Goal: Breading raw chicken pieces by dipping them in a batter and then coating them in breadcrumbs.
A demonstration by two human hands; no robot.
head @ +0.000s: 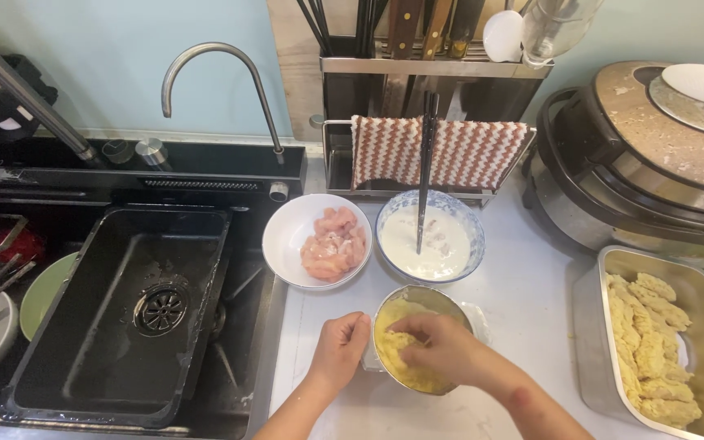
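A round metal bowl (pixel 420 298) of yellow crumbs sits on the white counter in front of me. My left hand (pixel 339 353) grips its left rim. My right hand (pixel 439 346) is pressed down into the crumbs, fingers curled; whatever is under them is hidden. Behind the bowl, a white bowl (pixel 285 236) holds raw pink meat pieces (pixel 334 245). Next to it a blue patterned bowl (pixel 467 222) holds white batter with dark chopsticks (pixel 425 163) standing in it.
A metal tray (pixel 592 326) at the right holds several breaded pieces (pixel 647 349). A large cooker (pixel 645 155) stands behind it. A black sink (pixel 132 301) with a curved tap (pixel 213 57) lies left, dishes beside it. A striped cloth (pixel 442 151) hangs on the rack.
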